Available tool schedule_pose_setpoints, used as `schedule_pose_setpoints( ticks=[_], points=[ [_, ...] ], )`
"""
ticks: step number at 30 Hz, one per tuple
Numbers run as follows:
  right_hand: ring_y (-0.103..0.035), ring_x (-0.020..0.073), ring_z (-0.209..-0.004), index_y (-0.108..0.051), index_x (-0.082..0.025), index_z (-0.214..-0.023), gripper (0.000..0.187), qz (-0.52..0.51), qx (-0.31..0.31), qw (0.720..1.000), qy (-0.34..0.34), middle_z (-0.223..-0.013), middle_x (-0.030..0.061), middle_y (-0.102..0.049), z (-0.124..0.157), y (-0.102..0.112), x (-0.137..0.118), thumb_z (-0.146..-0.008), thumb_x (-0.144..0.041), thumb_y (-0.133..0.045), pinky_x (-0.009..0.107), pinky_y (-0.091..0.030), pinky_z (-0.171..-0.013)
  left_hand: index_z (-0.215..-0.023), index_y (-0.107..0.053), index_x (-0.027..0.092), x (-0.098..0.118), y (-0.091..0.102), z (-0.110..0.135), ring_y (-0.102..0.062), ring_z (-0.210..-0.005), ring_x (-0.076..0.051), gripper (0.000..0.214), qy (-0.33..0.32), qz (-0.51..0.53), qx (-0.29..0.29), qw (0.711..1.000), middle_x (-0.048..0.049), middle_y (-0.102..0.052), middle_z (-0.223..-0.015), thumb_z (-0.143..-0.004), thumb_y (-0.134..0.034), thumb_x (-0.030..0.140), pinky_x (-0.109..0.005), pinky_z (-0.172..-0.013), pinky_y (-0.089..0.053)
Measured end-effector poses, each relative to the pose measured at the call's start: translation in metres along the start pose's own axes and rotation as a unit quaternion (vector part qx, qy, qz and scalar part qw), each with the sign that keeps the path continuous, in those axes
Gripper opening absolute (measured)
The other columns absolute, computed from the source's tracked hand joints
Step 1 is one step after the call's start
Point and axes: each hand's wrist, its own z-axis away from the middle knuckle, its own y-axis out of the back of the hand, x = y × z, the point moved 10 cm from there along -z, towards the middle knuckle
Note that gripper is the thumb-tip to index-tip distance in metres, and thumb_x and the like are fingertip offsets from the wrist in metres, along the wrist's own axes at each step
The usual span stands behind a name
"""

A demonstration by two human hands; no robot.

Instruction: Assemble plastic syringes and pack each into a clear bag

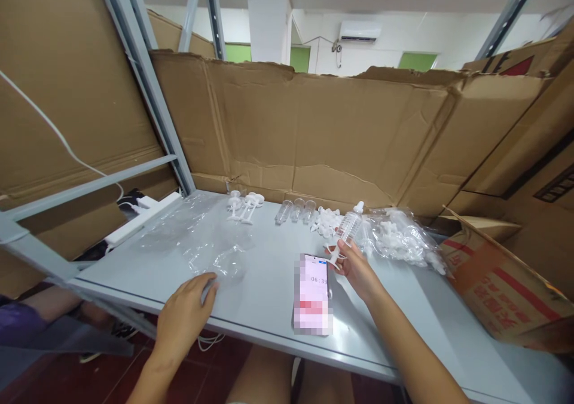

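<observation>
My right hand is closed round the lower end of a clear plastic syringe, which tilts with its white tip up and its white plunger handle down. Just beyond it lies a pile of small white nozzles. Several clear barrels stand to the left of that pile, and farther left are white plungers. My left hand rests over the table's front edge, thumb apart from the bent fingers, holding nothing visible. Crumpled clear plastic film lies just past its fingertips.
A phone showing a timer lies between my hands. At right are a clear bag of white parts and an open cardboard box. Cardboard walls the table's back; a power strip sits at left. Another person's arm shows lower left.
</observation>
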Motion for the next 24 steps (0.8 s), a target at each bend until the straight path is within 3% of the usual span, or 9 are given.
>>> schedule_pose_setpoints(
  ticks=[3,8,13,15,20,24],
  points=[
    [-0.055,0.0092,-0.053,-0.052,-0.026,-0.098,0.032,0.012,0.006,1.000,0.012,-0.077,-0.0021,-0.063,0.001,0.001,-0.003,-0.073,-0.042,-0.062,0.020,-0.037,-0.048,-0.093,-0.060,0.025,-0.010,0.007,-0.002,-0.059,-0.092,-0.022,0.026,0.045,0.060,0.016,0.997,-0.0007,-0.064,-0.102,-0.081,-0.041,0.038,-0.031,-0.074,-0.047],
    [-0.054,0.0095,-0.056,-0.049,-0.030,-0.102,0.035,0.022,0.024,0.999,0.021,-0.073,-0.0041,-0.060,0.001,0.005,-0.006,-0.073,-0.042,-0.063,0.018,-0.036,-0.047,-0.090,-0.060,0.021,-0.025,0.024,-0.010,-0.056,-0.099,-0.021,0.030,0.072,0.192,0.109,0.973,-0.0044,-0.060,-0.109,-0.079,-0.043,0.043,-0.027,-0.074,-0.049],
    [-0.054,0.0099,-0.057,-0.049,-0.028,-0.099,0.034,0.033,0.020,0.999,0.018,-0.074,-0.0028,-0.059,0.000,0.006,-0.007,-0.072,-0.044,-0.062,0.019,-0.035,-0.047,-0.101,-0.059,0.022,-0.010,0.002,-0.012,-0.051,-0.108,-0.026,0.037,0.004,0.061,0.017,0.998,-0.0065,-0.057,-0.116,-0.076,-0.047,0.046,-0.036,-0.089,-0.041],
    [-0.052,0.0093,-0.056,-0.049,-0.027,-0.097,0.031,0.040,0.007,0.999,0.019,-0.074,-0.0027,-0.058,0.000,0.004,-0.007,-0.074,-0.044,-0.061,0.019,-0.035,-0.048,-0.103,-0.057,0.021,-0.008,-0.006,-0.008,-0.053,-0.105,-0.025,0.036,0.005,0.024,-0.012,1.000,-0.0068,-0.059,-0.113,-0.078,-0.044,0.045,-0.037,-0.088,-0.040],
    [-0.049,0.0082,-0.054,-0.047,-0.026,-0.099,0.029,0.060,-0.006,0.997,0.037,-0.076,-0.0027,-0.056,0.002,0.000,-0.009,-0.077,-0.043,-0.057,0.020,-0.032,-0.047,-0.096,-0.054,0.023,-0.014,-0.014,-0.004,-0.059,-0.093,-0.022,0.027,0.046,0.022,-0.042,0.998,-0.0043,-0.063,-0.102,-0.082,-0.039,0.041,-0.030,-0.076,-0.043],
    [-0.048,0.0082,-0.055,-0.046,-0.026,-0.099,0.029,0.073,-0.002,0.996,0.055,-0.078,-0.0018,-0.056,0.000,0.002,-0.011,-0.078,-0.043,-0.055,0.020,-0.028,-0.045,-0.095,-0.054,0.023,-0.019,-0.014,-0.007,-0.059,-0.095,-0.020,0.024,0.050,0.063,-0.045,0.996,-0.0031,-0.064,-0.104,-0.080,-0.040,0.036,-0.026,-0.078,-0.043]
  ],
)
